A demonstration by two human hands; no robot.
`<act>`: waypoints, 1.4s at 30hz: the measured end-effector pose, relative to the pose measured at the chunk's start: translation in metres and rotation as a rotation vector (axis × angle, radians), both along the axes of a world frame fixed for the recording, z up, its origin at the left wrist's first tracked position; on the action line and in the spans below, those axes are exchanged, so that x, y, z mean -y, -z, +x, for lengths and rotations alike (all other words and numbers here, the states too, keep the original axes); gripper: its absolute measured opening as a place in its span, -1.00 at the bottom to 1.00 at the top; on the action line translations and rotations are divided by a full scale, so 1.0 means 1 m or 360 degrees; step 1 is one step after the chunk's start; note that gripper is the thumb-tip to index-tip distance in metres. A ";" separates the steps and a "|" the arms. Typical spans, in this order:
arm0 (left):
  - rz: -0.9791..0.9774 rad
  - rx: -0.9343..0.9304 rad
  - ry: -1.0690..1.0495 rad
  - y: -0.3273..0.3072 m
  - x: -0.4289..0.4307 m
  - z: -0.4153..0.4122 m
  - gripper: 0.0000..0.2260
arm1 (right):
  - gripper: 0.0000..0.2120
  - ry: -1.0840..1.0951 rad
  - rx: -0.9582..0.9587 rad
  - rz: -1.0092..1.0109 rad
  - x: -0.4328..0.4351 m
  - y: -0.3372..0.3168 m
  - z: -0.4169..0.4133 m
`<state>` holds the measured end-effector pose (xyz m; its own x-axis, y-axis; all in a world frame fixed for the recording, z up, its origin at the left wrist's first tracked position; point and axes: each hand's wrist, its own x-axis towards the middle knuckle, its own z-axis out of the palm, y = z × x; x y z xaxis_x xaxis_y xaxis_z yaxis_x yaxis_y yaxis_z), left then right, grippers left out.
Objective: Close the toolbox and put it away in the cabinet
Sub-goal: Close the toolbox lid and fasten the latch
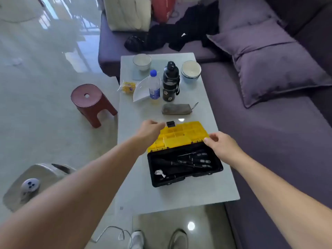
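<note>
A black toolbox [185, 166] lies open on the pale coffee table [161, 198], with screwdrivers and other tools inside. Its yellow lid [181, 134] is folded back flat behind the box, and a black latch [170, 124] sits on the lid's far edge. My left hand [150, 131] rests on the lid's far left corner, fingers curled over the edge. My right hand [221, 145] holds the lid's right end by the hinge. No cabinet is in view.
Behind the toolbox lie a grey pouch [177, 109], a black flask [170, 81], a water bottle [154, 86], two bowls [190, 71] and a white plate. A purple sofa [269, 132] runs along the right. A red stool [90, 102] stands left of the table.
</note>
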<state>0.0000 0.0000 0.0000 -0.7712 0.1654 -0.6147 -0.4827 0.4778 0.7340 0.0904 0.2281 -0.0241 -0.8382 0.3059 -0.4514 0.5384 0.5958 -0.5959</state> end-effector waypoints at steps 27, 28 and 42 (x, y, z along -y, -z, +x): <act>0.0412 0.0584 -0.0841 0.160 0.031 -0.066 -0.32 | -0.33 0.0631 -0.0045 -0.0360 -0.057 0.118 -0.134; 0.0447 0.0600 -0.0842 0.152 0.035 -0.065 -0.29 | -0.29 0.0620 -0.0067 -0.0354 -0.055 0.109 -0.128; -0.0327 0.0386 0.0408 0.108 0.051 0.015 -0.38 | -0.52 0.0597 -0.0171 -0.0192 -0.029 0.097 0.027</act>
